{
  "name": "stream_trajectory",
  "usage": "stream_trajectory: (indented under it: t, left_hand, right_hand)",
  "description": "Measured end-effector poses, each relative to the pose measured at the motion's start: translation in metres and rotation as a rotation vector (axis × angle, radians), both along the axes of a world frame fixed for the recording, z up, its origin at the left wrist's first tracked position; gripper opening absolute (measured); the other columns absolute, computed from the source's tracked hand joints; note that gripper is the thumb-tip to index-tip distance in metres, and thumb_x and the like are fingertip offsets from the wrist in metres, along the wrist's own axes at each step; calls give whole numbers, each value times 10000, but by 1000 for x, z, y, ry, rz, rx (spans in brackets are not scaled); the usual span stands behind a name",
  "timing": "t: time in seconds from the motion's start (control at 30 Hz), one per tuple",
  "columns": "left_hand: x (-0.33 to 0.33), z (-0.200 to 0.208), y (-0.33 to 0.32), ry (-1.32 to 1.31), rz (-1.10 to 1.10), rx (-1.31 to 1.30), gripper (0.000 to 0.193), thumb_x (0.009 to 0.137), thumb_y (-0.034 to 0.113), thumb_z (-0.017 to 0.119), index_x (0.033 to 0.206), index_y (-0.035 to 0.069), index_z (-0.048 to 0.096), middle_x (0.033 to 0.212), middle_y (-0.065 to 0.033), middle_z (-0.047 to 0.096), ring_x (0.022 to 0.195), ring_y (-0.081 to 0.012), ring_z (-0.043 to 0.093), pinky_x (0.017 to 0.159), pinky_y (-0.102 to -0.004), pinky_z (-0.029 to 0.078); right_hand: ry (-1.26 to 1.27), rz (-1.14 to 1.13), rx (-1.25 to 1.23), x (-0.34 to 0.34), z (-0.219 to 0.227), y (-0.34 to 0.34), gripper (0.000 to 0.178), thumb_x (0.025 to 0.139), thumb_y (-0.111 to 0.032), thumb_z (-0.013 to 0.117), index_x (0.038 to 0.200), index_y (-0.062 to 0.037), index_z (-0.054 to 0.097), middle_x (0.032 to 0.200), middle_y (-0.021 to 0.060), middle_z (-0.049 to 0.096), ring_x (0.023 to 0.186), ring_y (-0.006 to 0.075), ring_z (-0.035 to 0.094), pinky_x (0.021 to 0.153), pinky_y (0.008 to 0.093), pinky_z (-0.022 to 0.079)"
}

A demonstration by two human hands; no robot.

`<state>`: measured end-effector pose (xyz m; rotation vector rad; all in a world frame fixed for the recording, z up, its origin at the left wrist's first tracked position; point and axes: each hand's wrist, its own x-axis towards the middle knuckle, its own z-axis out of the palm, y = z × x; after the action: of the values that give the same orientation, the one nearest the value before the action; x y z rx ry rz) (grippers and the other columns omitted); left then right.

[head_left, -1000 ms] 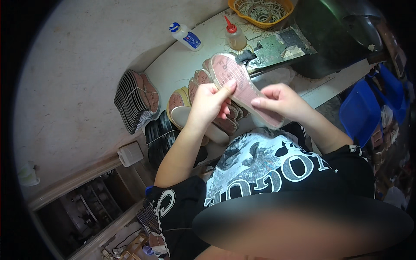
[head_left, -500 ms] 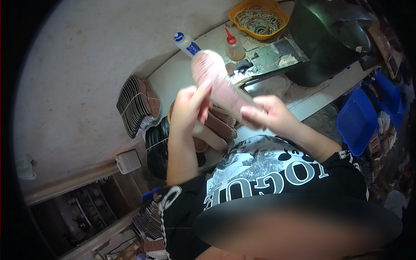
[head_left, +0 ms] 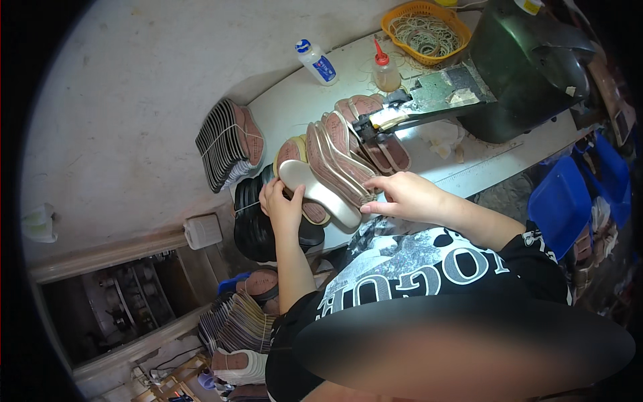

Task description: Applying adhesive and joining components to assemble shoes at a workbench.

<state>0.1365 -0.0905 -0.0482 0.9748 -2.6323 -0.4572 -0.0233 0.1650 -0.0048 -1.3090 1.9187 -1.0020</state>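
A shoe sole with a smooth pale back point(head_left: 324, 192) leans against a row of soles with pinkish-brown faces point(head_left: 333, 154) on the table. My left hand point(head_left: 282, 209) is closed on the pale sole's broad rounded end, thumb on one side and fingers at its edge. At the narrow ends of the row, my right hand point(head_left: 402, 195) has its thumb and forefinger around the sole tips. Its other fingers are curled and partly hidden. Beneath and beside my left hand lie black soles point(head_left: 249, 218) tied in a bundle.
Behind the row stands a green machine point(head_left: 529, 67) whose arm point(head_left: 435, 97) reaches over the table point(head_left: 274, 110). A white bottle point(head_left: 318, 63), a red-capped squeeze bottle point(head_left: 386, 74) and a yellow basket point(head_left: 462, 43) of bands stand farther back. Tied striped soles point(head_left: 228, 144) lie left; blue bins point(head_left: 559, 197) are right.
Both hands have come down toward the table from where they held a sole raised. A pale-backed sole now leans on the row between them. The view has shifted slightly.
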Motion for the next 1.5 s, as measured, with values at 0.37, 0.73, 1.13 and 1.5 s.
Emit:
stream_trajectory:
  t: [0.37,0.73,1.13,1.5]
  left_hand:
    - [-62,100,68,545,-279,194,309,773,73,672,646,1,400,621,-53,368,530,-131,342,490,-297,295]
    - [-26,-19,-5,-310,212,-149,835,770,506,668,1313,-77,417,1422,-282,326,1357,-412,223,1076,-563,211]
    - [-21,-9,5,-192,188,-158,570,708,350,755,1079,-38,562,1318,-232,403,1242,-401,335,1011,-541,285]
    - [-23,55,47,858,36,437,820,688,-11,759,1294,-16,208,1289,-213,340,1216,-301,424,1023,-427,376]
  right_hand:
    - [-177,-73,-502,10,-6,-18,481,848,-241,670,1241,-6,525,974,170,657,952,257,637,852,360,480]
    - [64,-93,-101,6,-20,-40,541,841,-468,641,942,50,521,761,234,629,748,367,639,664,402,505]
    - [-36,141,61,-13,6,-6,479,849,-363,645,1089,44,562,853,168,658,777,317,648,717,397,513]
    - [-258,224,-47,-15,16,-3,445,882,-318,644,1159,19,556,941,143,667,879,228,660,781,341,527]
